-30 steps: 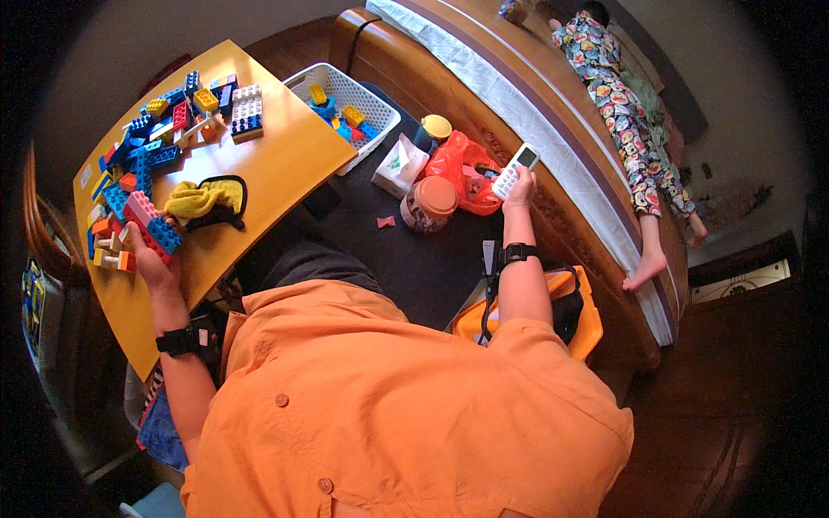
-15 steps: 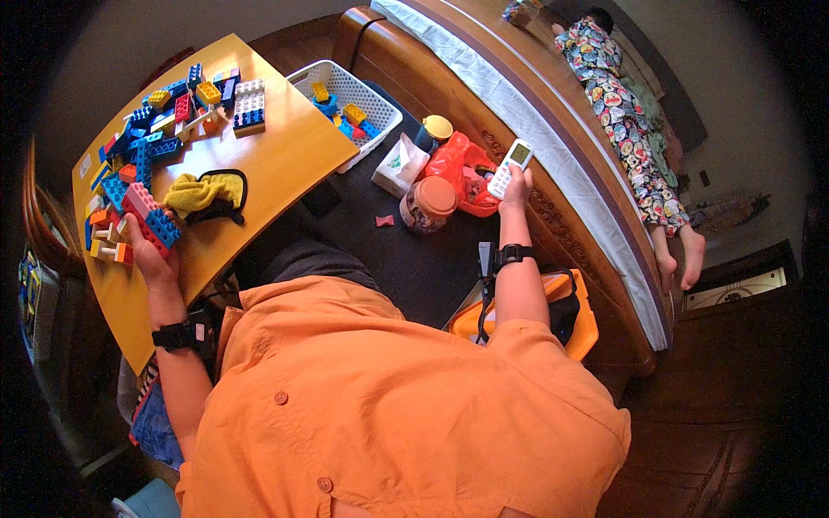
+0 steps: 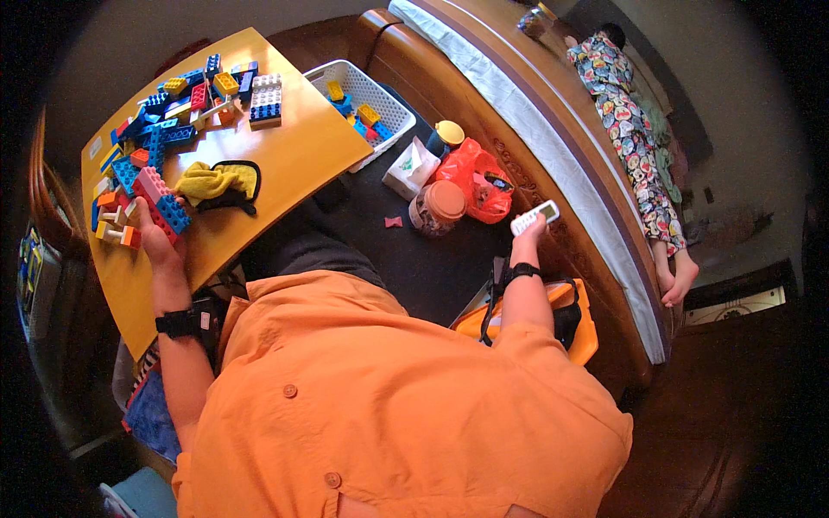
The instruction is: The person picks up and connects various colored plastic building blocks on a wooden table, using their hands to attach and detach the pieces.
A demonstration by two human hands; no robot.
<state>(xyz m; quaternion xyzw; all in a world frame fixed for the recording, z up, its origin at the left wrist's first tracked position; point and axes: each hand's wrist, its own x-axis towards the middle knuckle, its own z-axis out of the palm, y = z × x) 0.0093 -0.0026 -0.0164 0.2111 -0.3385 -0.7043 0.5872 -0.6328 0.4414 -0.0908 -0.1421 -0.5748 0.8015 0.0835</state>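
Observation:
My left hand [image 3: 158, 243] rests on the yellow table [image 3: 298, 155] and holds a block assembly of pink, red and blue bricks [image 3: 161, 200]. Loose coloured building bricks [image 3: 186, 91] lie scattered over the table's far and left parts. A yellow cloth in a black holder [image 3: 218, 183] lies just right of the held bricks. My right hand [image 3: 529, 231] is stretched out to the right and grips a small white remote control [image 3: 534, 217], close to the wooden bed frame [image 3: 553, 173].
A white basket [image 3: 393, 112] with several bricks stands beyond the table. On the dark floor sit a brown-lidded jar [image 3: 436, 209], a red plastic bag [image 3: 473, 183], a tissue pack [image 3: 410, 168] and an orange bag [image 3: 570, 324]. A person in patterned pyjamas [image 3: 635, 138] lies on the bed.
The view has shifted slightly. My right hand with the remote has moved a little away from the red bag toward the bed frame. My left hand stays on the bricks.

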